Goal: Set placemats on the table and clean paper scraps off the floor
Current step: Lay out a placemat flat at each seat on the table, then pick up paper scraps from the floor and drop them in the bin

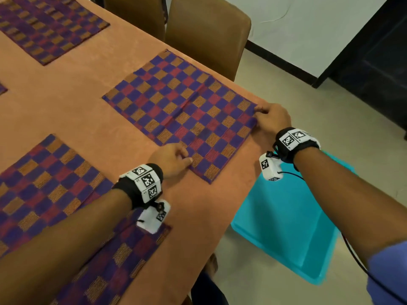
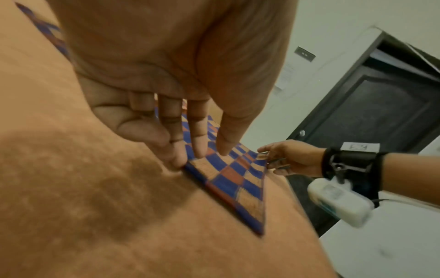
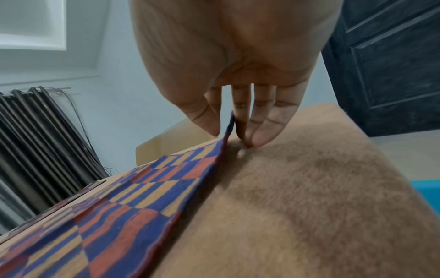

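A purple, red and orange checked placemat (image 1: 182, 111) lies on the orange tablecloth (image 1: 77, 89), near the table's right edge. My left hand (image 1: 176, 158) is at its near edge. The thumb and one fingertip press down on the placemat (image 2: 228, 175), and another fingertip sits against its edge on the cloth. My right hand (image 1: 267, 114) pinches the right corner. In the right wrist view that corner of the placemat (image 3: 227, 129) stands lifted between thumb and fingers (image 3: 262, 131). No paper scraps are in view.
More checked placemats lie at the far left (image 1: 50, 25), near left (image 1: 44, 183) and under my left forearm (image 1: 123, 260). Brown chairs (image 1: 207, 29) stand along the far side. A turquoise plastic bin (image 1: 286, 216) sits on the floor by the table's right edge.
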Action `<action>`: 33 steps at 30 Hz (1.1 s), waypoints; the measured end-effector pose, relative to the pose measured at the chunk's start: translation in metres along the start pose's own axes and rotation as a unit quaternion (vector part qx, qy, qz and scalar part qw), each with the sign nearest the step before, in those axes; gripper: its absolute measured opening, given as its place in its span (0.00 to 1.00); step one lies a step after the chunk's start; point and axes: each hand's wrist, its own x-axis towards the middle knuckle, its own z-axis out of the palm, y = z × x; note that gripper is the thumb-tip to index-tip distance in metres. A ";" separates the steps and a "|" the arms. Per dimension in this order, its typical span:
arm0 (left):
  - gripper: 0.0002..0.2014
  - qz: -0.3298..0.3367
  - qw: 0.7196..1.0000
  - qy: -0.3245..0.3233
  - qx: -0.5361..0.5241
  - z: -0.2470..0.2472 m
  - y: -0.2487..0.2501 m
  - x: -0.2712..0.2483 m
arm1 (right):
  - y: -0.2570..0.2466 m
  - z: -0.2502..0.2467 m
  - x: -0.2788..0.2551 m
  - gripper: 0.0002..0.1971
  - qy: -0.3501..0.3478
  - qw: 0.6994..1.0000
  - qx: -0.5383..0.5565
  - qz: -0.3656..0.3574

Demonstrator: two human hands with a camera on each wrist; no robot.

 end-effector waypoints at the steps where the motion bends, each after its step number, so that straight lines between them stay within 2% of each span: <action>1: 0.12 0.025 0.999 0.017 0.034 -0.003 -0.006 0.005 | 0.002 0.002 -0.001 0.14 0.000 1.000 -0.002 -0.011; 4: 0.22 0.078 0.987 0.014 0.140 -0.004 -0.013 0.010 | 0.008 0.007 -0.003 0.12 0.006 0.999 -0.014 -0.036; 6: 0.24 0.085 0.977 -0.020 0.197 0.002 -0.010 0.005 | 0.008 0.007 -0.005 0.13 0.001 0.999 -0.034 -0.041; 7: 0.24 0.082 0.972 -0.031 0.217 0.006 -0.008 0.001 | 0.010 0.009 -0.004 0.16 -0.007 0.998 -0.045 -0.048; 9: 0.23 0.078 0.969 -0.040 0.233 0.011 -0.002 -0.006 | 0.010 0.008 -0.008 0.25 -0.025 0.994 -0.085 -0.060; 11: 0.22 0.075 0.971 -0.042 0.225 0.016 0.005 -0.015 | 0.007 0.008 -0.020 0.29 -0.025 0.991 -0.117 -0.058; 14: 0.22 0.078 0.974 -0.041 0.208 0.030 0.012 -0.033 | -0.002 0.011 -0.048 0.32 0.007 0.991 -0.106 -0.075; 16: 0.22 0.079 0.977 -0.036 0.192 0.042 0.014 -0.046 | -0.009 0.020 -0.070 0.30 -0.018 0.987 -0.112 -0.112; 18: 0.21 0.074 0.980 -0.038 0.181 0.056 0.013 -0.068 | -0.016 0.032 -0.098 0.30 -0.073 0.975 -0.151 -0.146; 21: 0.22 0.066 0.980 -0.040 0.185 0.078 0.004 -0.101 | -0.020 0.051 -0.139 0.29 -0.108 0.959 -0.179 -0.190; 27: 0.23 0.111 0.973 -0.021 0.200 0.125 -0.015 -0.186 | -0.009 0.064 -0.233 0.28 -0.115 0.950 -0.167 -0.238; 31: 0.29 0.086 0.981 0.015 0.175 0.162 -0.028 -0.248 | 0.011 0.073 -0.308 0.27 -0.125 0.945 -0.138 -0.267; 33: 0.28 0.092 0.980 0.034 0.172 0.184 -0.037 -0.283 | 0.025 0.078 -0.348 0.29 -0.148 0.941 -0.121 -0.278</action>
